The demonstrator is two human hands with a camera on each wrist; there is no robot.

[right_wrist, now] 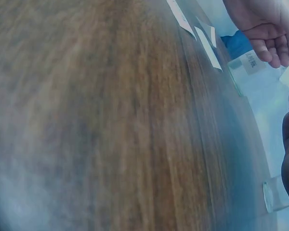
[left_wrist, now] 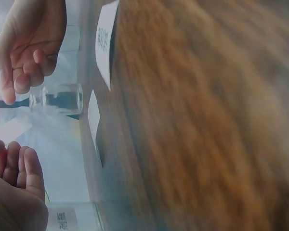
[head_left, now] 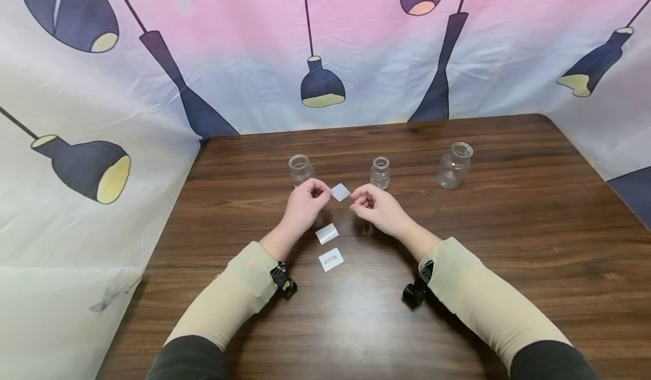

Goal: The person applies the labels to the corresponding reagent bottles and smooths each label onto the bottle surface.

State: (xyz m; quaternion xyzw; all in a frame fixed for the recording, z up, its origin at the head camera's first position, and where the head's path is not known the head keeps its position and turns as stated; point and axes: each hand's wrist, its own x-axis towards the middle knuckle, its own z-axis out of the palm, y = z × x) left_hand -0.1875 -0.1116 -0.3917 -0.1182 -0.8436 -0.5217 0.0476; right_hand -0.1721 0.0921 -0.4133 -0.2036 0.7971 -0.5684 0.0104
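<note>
My left hand (head_left: 304, 203) pinches a small whitish label (head_left: 340, 192) by its left corner, above the table. Just right of that label is my right hand (head_left: 377, 207), its thumb and fingers loosely bent; the left wrist view shows a small gap between its fingertips and the label. Two more labels lie on the table below the hands: a slightly curled one (head_left: 327, 233) and a flat one with printed characters (head_left: 331, 259). Behind the left hand stands a glass jar (head_left: 301, 171), partly hidden, bearing a printed label (right_wrist: 251, 62) in the right wrist view.
A smaller clear glass jar (head_left: 380, 173) stands behind the right hand, and a larger one (head_left: 454, 166) farther right. All are upright on the brown wooden table (head_left: 508, 244). A patterned cloth (head_left: 264, 74) hangs behind the table's far edge.
</note>
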